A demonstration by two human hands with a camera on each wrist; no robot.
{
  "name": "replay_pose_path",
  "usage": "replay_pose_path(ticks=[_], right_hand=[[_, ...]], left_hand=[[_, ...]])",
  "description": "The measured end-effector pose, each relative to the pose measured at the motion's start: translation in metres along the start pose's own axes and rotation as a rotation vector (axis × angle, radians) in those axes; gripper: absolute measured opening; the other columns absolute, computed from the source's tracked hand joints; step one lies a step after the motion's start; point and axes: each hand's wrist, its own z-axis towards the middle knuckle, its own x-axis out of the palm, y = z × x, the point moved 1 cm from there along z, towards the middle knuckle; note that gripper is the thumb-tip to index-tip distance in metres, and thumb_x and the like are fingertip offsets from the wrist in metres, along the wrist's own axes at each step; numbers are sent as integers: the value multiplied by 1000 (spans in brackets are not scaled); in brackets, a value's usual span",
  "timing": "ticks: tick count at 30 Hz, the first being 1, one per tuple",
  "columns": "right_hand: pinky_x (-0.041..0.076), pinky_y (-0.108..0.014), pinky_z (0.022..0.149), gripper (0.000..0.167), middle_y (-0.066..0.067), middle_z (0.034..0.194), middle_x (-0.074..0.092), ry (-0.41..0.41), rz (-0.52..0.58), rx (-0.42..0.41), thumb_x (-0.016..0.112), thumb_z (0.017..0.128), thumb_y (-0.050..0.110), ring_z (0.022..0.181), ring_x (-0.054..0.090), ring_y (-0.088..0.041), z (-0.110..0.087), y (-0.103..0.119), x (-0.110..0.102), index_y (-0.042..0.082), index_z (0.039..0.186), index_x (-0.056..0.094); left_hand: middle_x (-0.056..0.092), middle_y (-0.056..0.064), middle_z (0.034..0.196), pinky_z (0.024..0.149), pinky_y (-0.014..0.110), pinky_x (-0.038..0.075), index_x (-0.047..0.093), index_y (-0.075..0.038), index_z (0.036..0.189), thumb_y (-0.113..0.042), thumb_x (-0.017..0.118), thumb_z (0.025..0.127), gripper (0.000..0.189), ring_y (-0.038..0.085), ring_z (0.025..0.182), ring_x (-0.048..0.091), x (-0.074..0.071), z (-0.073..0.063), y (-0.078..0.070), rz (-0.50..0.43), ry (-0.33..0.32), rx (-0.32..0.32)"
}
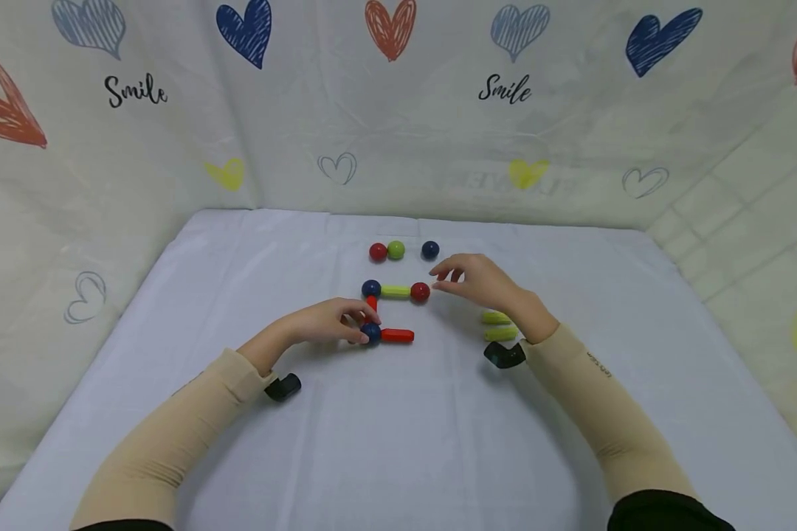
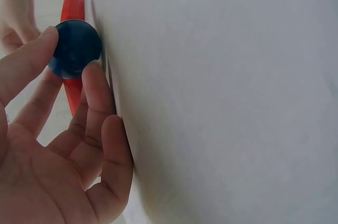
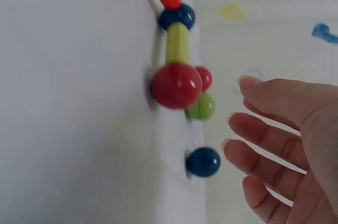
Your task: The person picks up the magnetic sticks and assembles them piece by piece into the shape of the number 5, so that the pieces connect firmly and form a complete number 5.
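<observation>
My left hand point(image 1: 328, 321) pinches a blue ball point(image 2: 76, 49) between thumb and fingers at the near corner of a joined shape. From that ball a red rod point(image 1: 397, 335) points right, and another red rod point(image 1: 372, 303) runs back to a second blue ball point(image 1: 371, 288). A yellow-green rod point(image 1: 395, 292) links this second ball to a red ball point(image 1: 420, 293). Just right of the red ball hovers my right hand point(image 1: 476, 280), its fingers loosely bent with nothing between them, as the right wrist view also shows.
Behind the shape lie a loose red ball point(image 1: 378, 252), a green ball point(image 1: 395, 250) and a dark blue ball point(image 1: 429, 250). Two yellow-green rods point(image 1: 500, 334) lie beneath the right forearm. A white cloth point(image 1: 385, 442) covers the table, and a heart-printed sheet point(image 1: 425, 110) hangs behind.
</observation>
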Motion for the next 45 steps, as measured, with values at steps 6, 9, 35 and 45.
replay_pose_path(ticks=[6, 9, 35, 45], right_hand=[[50, -43, 87, 32, -13, 112, 70, -46, 107, 126, 71, 99, 20, 103, 62, -30, 16, -25, -8, 3, 127, 71], [49, -43, 87, 35, -15, 114, 69, -77, 131, 186, 68, 100, 21, 103, 61, -31, 27, -34, -8, 4, 130, 68], [44, -50, 99, 49, -18, 127, 64, -72, 25, 453, 73, 96, 30, 113, 56, -34, 76, -45, 15, 10, 139, 61], [41, -52, 100, 49, -14, 124, 68, -151, 20, 426, 71, 97, 33, 118, 55, -34, 71, -44, 9, 11, 140, 62]], left_hand=[[64, 5, 115, 87, 37, 47, 65, -15, 132, -19, 71, 98, 35, 23, 107, 56, -1, 0, 0, -2, 0, -2], [63, 5, 115, 87, 37, 47, 65, -15, 132, -18, 71, 98, 35, 23, 106, 56, -2, -1, 0, -7, 0, -2], [61, 7, 119, 91, 38, 45, 64, -14, 134, -19, 69, 99, 36, 25, 113, 53, 0, -1, 0, -18, 19, -7], [62, 7, 118, 89, 37, 45, 64, -14, 133, -19, 71, 98, 35, 24, 111, 54, -2, 0, 2, -17, 16, -5]])
